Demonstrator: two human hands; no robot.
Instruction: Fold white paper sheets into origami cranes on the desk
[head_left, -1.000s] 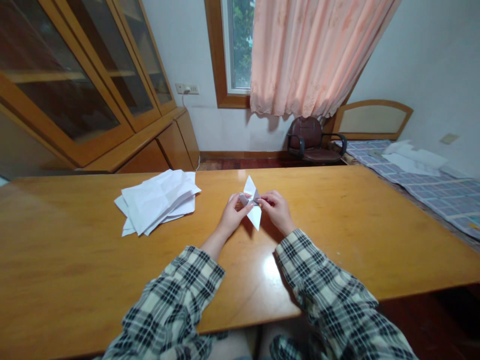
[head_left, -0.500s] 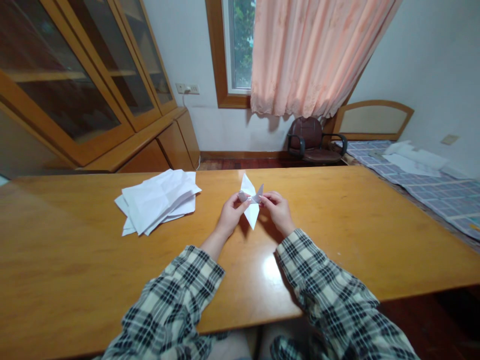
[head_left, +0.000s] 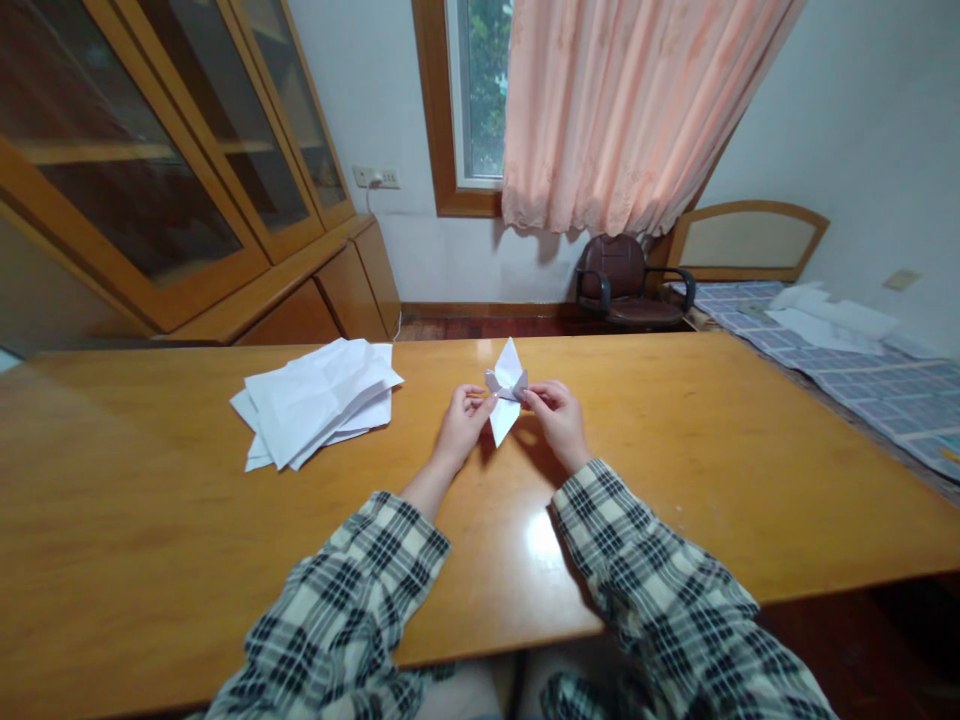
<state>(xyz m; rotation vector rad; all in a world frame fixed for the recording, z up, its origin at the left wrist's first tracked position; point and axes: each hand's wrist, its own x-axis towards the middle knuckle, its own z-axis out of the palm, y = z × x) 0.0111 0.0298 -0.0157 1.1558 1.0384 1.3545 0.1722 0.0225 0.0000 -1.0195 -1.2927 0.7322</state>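
The right hand point(head_left: 559, 420) pinches a folded white paper point(head_left: 510, 365) (crisp, two ends pointed); the left hand point(head_left: 462, 425) touches it, grip unclear.

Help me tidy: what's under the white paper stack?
The white paper stack lies on the wooden table, whose surface shows around it; anything beneath the sheets is covered.

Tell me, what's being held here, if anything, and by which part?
A folded white paper piece, held by its sides near the middle, between its two pointed ends: the left grip at its left side, the right grip at its right.
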